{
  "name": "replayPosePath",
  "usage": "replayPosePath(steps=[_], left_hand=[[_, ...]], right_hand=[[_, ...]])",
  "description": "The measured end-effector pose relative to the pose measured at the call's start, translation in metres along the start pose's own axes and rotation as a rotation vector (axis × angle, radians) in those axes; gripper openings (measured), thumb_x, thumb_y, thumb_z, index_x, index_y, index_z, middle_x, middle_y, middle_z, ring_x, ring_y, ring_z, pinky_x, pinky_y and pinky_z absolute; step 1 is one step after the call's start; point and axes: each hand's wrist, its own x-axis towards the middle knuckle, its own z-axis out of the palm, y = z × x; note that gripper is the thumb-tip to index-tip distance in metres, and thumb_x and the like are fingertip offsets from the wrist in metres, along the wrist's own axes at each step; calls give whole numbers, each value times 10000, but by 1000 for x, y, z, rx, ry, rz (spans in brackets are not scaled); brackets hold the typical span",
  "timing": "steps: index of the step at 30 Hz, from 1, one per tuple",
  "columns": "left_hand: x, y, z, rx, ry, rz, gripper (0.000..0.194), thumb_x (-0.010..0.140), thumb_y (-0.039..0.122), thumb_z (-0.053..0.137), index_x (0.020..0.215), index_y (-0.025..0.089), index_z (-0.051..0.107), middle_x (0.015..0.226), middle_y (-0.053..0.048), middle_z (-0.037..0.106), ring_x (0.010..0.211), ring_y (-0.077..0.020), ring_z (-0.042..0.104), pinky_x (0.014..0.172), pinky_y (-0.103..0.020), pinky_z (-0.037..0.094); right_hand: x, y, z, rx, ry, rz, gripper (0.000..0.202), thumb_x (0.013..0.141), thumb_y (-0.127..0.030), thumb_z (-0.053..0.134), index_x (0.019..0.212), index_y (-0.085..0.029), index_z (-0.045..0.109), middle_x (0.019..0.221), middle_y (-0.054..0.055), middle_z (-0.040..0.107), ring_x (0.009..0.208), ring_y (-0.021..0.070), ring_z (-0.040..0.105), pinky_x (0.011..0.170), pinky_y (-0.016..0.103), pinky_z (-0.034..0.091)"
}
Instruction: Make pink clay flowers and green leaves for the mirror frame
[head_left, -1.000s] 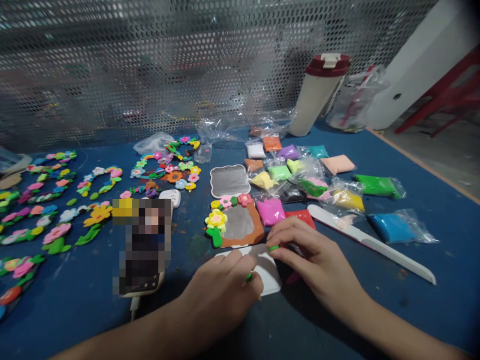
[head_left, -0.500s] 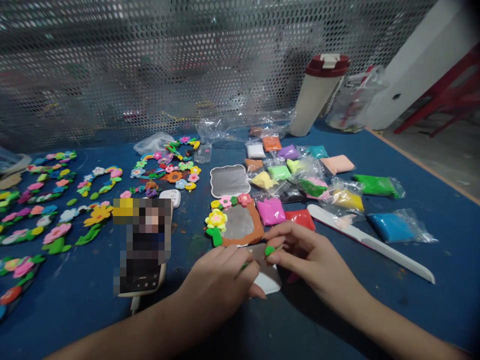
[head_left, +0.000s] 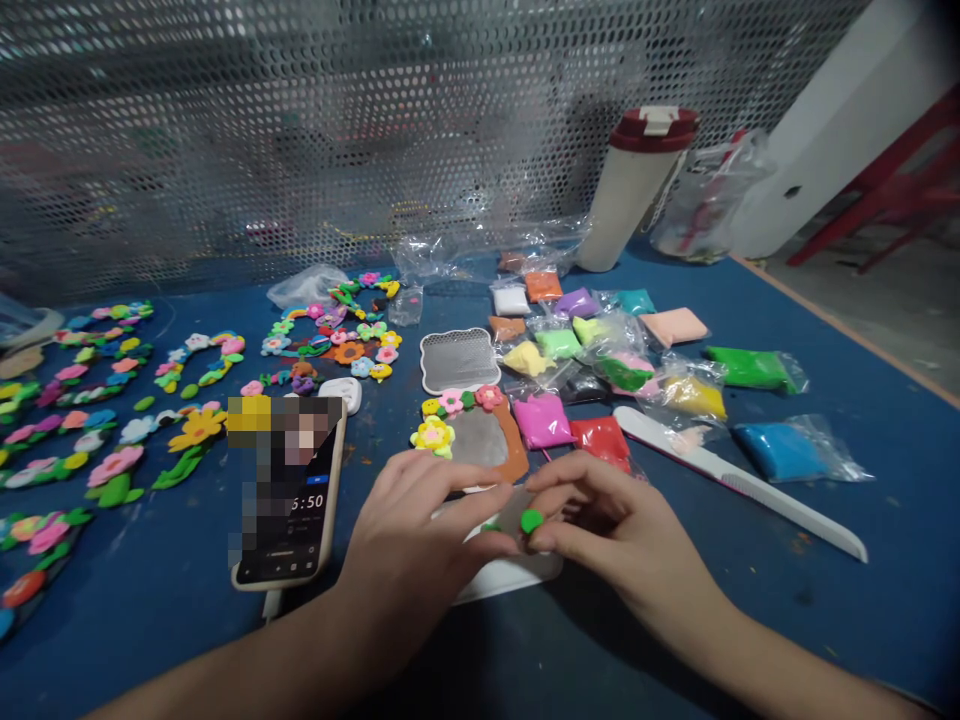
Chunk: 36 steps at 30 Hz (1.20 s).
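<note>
Between the thumb and fingers of my right hand (head_left: 600,510) is a small round piece of green clay (head_left: 531,520). My left hand (head_left: 427,520) is curved beside it, thumb and fingers apart, over a white board (head_left: 510,577). A bit of green (head_left: 491,527) shows near its fingertips; whether the hand touches it, I cannot tell. Just beyond my hands lies a mirror (head_left: 480,437) framed in brown clay, with a yellow flower (head_left: 433,436) and pink flowers along its edge. My left hand hides its lower left part. A plain white-rimmed mirror (head_left: 459,362) lies behind it.
Bags of coloured clay (head_left: 559,345) lie at the centre right, beside a white comb (head_left: 742,485). A phone (head_left: 289,520) and many flower-decorated frames (head_left: 199,360) are on the left. A red-lidded tumbler (head_left: 637,190) stands at the back.
My left hand has opened and lifted its fingers, now covering the framed mirror's lower left. My right hand still holds the green piece, slightly lower. The phone screen now shows large digits.
</note>
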Motion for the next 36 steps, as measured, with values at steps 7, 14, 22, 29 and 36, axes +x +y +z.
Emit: replayPosePath(steps=[7,14,22,29,36], left_hand=[[0,3,-3,-53,69,40,183,806,286,627,989,279,633,1017,-19,667,945,-175,583,887,-367,384],[3,9,-7,-87,84,39,138,779,170,637,858,274,685,970,-12,686,907,-176,599,878,-384,386],[5,8,-6,-161,141,15,150,802,140,603,848,256,687,935,-19,674,877,-162,588,769,-319,466],[4,4,-1,-145,123,32,182,780,154,641,900,287,678,977,-4,680,880,-162,594,783,-328,456],[3,3,-1,-152,158,79,180,791,143,623,886,278,695,968,-6,692,864,-167,608,804,-337,447]], right_hand=[[0,0,3,65,-59,42,153,727,-226,694,842,-199,597,739,-13,690,704,119,655,643,218,494],[0,0,4,123,-86,57,165,719,-218,701,851,-204,604,753,-18,692,719,110,656,670,215,505],[2,-1,3,15,-107,15,106,834,-298,574,858,-202,611,766,-13,639,727,102,598,666,217,455],[0,2,2,-76,-141,-3,121,818,-302,596,786,-189,625,778,-7,644,742,114,575,677,228,425],[2,1,3,-93,-141,-4,158,810,-332,599,806,-182,647,754,4,648,705,118,589,638,226,452]])
